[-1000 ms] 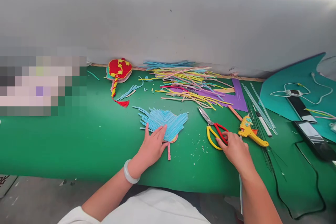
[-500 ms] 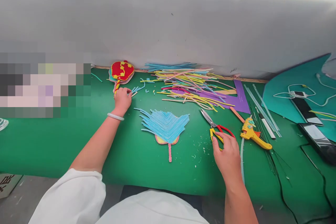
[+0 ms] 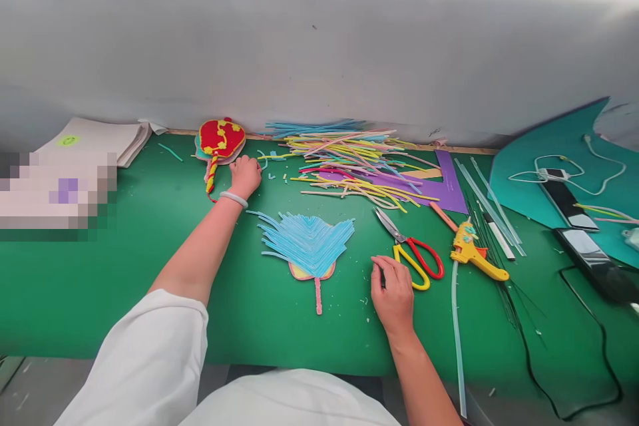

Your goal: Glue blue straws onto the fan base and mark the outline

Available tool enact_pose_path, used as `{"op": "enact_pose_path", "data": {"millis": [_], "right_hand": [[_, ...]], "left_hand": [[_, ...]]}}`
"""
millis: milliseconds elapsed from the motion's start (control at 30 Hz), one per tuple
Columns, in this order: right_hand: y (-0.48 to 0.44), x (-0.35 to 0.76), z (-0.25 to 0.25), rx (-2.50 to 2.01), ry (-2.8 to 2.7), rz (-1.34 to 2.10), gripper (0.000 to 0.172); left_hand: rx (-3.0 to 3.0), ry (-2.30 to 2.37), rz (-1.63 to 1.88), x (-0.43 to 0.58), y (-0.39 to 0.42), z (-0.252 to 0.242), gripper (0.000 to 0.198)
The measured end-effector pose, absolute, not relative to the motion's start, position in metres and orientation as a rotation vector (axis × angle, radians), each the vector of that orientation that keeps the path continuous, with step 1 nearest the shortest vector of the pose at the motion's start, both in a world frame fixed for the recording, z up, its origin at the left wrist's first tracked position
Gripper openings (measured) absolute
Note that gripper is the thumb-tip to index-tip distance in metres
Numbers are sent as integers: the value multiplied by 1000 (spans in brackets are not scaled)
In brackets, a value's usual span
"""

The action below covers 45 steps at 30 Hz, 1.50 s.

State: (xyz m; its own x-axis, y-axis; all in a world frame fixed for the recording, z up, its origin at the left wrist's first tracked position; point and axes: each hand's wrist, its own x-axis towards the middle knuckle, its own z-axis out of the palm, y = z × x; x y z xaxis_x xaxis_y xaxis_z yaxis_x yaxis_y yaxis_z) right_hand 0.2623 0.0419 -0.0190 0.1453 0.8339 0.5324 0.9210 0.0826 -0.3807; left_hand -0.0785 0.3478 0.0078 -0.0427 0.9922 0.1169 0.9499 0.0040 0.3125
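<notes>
A fan-shaped piece (image 3: 310,239) lies in front of me, its blue chenille stems laid in V-shaped rows over a pink-edged base with a pink handle. Beyond it on the left, my left hand (image 3: 245,176) is closed down on the mat beside small blue clippings (image 3: 265,160); its fingertips are hidden, and I cannot make out what they hold. My right hand (image 3: 393,293) hovers, loosely bent and empty, right of the fan. Scissors (image 3: 410,249) with one red and one yellow handle lie just beyond it, blades parted, untouched.
A finished red fan (image 3: 221,138) with yellow flowers lies back left. Loose chenille stems (image 3: 349,153) are heaped at the back by purple board (image 3: 453,180). On the right are a yellow glue gun (image 3: 472,253), clear glue sticks (image 3: 489,206), a black cable (image 3: 529,346) and a phone (image 3: 564,196).
My right hand has let go of the scissors and moved left toward the fan. My left hand has shifted slightly right and covers the blue strips that showed beside it.
</notes>
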Motion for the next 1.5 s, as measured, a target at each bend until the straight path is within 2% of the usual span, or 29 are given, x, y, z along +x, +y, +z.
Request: {"op": "enact_pose_path", "data": {"millis": [167, 333, 600, 700, 833, 933, 1067, 1200, 1500], "right_hand": [[41, 265, -18, -1708, -1683, -144, 21], [41, 265, -18, -1696, -1660, -140, 20], [33, 256, -3, -1585, -1507, -106, 17], [21, 236, 14, -1584, -1418, 233, 19], [8, 204, 29, -1380, -1358, 1088, 30], [4, 190, 31, -1223, -1164, 1366, 35], [0, 189, 27, -1235, -925, 1398, 23], [-3, 194, 21, -1259, -909, 1341, 15], [-3, 193, 16, -1501, -999, 1077, 15]], "left_hand": [[1981, 2057, 574, -84, 352, 23, 12], [1792, 1917, 726, -92, 337, 45, 19], [1502, 1581, 889, -79, 227, 77, 39], [1400, 1398, 1064, -51, 158, 88, 30], [1682, 1181, 913, -7, 79, 80, 16], [1767, 1023, 783, 16, 45, 62, 17], [1763, 1049, 704, 27, 30, 45, 18], [1679, 1084, 588, 27, 30, 44, 21], [1461, 1116, 425, 36, 29, 52, 28]]}}
